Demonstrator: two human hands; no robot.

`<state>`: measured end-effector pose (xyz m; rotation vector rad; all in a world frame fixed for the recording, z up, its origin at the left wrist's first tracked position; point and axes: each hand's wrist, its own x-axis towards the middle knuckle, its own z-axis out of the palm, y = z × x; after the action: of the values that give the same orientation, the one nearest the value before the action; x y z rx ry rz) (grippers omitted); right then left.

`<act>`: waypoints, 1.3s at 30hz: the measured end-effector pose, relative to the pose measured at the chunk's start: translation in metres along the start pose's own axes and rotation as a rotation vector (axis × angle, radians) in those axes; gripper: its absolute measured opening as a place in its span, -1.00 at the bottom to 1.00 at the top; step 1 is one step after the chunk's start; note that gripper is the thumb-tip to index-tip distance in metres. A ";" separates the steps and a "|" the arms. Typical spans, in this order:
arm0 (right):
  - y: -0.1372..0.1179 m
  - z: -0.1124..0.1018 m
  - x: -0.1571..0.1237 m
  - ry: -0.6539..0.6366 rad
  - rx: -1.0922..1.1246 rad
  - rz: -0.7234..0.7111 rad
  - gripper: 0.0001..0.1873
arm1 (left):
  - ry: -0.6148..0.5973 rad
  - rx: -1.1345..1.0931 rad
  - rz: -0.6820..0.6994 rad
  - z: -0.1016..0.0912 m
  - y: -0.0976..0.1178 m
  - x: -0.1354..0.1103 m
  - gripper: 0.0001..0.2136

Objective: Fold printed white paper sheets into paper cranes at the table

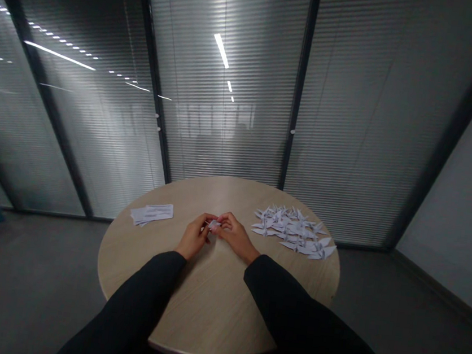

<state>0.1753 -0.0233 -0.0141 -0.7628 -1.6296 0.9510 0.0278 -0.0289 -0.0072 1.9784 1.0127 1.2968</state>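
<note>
A small piece of folded white paper (214, 225) is held in a firm pinch near the middle of the table, though its exact form is too small to be made out. It is grasped from opposite sides by the left hand (194, 237) and the right hand (234, 235), which are brought close together, with the fingertips (223, 219) pressed onto the paper. Both forearms are covered by black sleeves (301, 315). To the right of the hands, a loose heap of white origami cranes (291, 231) is spread over the tabletop, near the far right edge. To the left, a small stack of white paper slips (151, 213) is laid well apart from the hands. All of these are borne by a round light-wood table (208, 304). Beyond it, a glass partition (226, 113) fitted with slatted blinds is seen, with ceiling lights reflected in it. A grey floor (29, 273) surrounds the table, and a pale wall (459, 197) stands at the right.
</note>
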 end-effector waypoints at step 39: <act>0.000 -0.002 0.000 -0.020 -0.047 -0.010 -0.76 | 0.000 -0.006 -0.027 0.001 0.001 -0.001 -0.77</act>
<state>0.1774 -0.0225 -0.0140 -0.7780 -1.6763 0.9185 0.0284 -0.0307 -0.0073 1.9537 1.0316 1.2837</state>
